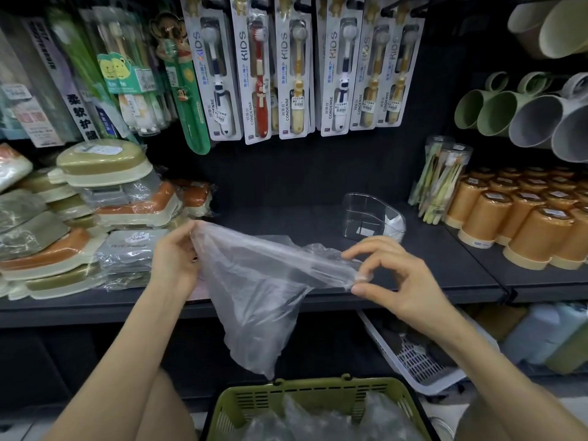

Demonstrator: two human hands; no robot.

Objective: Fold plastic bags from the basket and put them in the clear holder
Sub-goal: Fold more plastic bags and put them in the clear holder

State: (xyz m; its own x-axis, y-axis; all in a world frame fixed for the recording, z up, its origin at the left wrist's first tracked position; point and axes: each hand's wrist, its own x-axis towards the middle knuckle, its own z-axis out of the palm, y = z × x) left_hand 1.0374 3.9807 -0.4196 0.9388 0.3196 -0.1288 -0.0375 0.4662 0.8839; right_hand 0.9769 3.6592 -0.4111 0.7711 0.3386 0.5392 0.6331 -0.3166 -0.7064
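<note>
A thin clear plastic bag [257, 291] hangs stretched between my two hands above the front edge of the dark shelf. My left hand [176, 254] grips its upper left corner. My right hand [389, 275] pinches the right end between thumb and fingertips. The bag's loose bottom droops toward the green basket [313, 394] below, which holds more crumpled clear bags [321, 421]. The clear holder [374, 216] stands on the shelf behind my right hand, with something white folded inside it.
Stacked soap boxes [95, 198] fill the shelf's left side. Orange cups [521, 214] and a tube of toothbrushes [442, 176] crowd the right. Packs of kids' toothbrushes [286, 68] hang above. A white perforated basket [413, 351] sits on the lower shelf at right.
</note>
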